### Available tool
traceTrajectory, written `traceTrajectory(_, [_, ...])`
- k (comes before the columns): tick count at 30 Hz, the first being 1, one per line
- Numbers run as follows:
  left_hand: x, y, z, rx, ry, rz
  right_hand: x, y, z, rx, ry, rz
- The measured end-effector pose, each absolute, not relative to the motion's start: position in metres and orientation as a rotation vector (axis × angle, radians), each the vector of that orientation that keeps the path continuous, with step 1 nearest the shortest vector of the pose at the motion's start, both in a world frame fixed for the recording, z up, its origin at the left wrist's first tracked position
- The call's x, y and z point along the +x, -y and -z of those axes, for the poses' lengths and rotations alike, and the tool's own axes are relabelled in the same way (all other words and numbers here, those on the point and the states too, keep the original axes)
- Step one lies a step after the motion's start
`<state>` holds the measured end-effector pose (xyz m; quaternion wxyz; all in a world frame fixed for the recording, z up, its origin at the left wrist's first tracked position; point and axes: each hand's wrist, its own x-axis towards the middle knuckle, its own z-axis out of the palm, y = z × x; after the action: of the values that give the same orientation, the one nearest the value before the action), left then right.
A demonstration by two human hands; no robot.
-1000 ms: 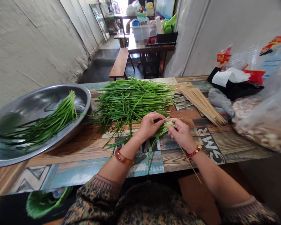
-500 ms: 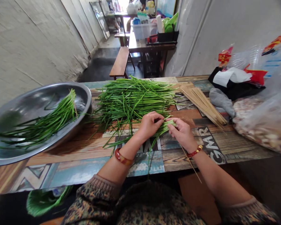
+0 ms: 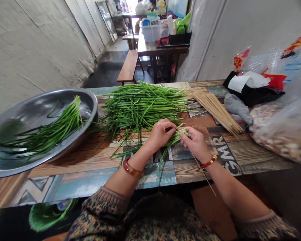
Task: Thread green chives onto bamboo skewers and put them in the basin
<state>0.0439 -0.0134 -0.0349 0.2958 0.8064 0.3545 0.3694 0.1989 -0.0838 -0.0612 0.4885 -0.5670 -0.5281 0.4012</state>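
My left hand (image 3: 162, 133) is closed, thumb and fingertips pinched at the pale ends of a small bunch of garlic chives (image 3: 176, 136). My right hand (image 3: 194, 142) is closed on the other side of that bunch, gripping its stem ends. A thin bamboo skewer (image 3: 208, 181) sticks out below my right palm toward the table's front edge; its upper part is hidden by the hand. Just beyond my hands lies a large heap of garlic chives (image 3: 145, 103), pale ends to the right. Right of the heap is a pile of bamboo skewers (image 3: 217, 112).
A wide steel basin (image 3: 90, 103) at the left holds a skewered bunch of chives (image 3: 57, 130). Plastic bags (image 3: 286, 130) with pale contents and a grey cloth-like bundle (image 3: 237, 106) crowd the right side. A green bag (image 3: 43, 216) hangs below the front edge of the patterned table (image 3: 77, 182).
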Motion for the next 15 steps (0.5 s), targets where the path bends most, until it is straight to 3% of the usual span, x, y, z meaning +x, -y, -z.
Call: traceTrajectory(15, [0.043,0.0123,0.036,2.276,-0.909,-0.966,0.1974,0.0842,0.0598,-1.357,1.248,-0.945])
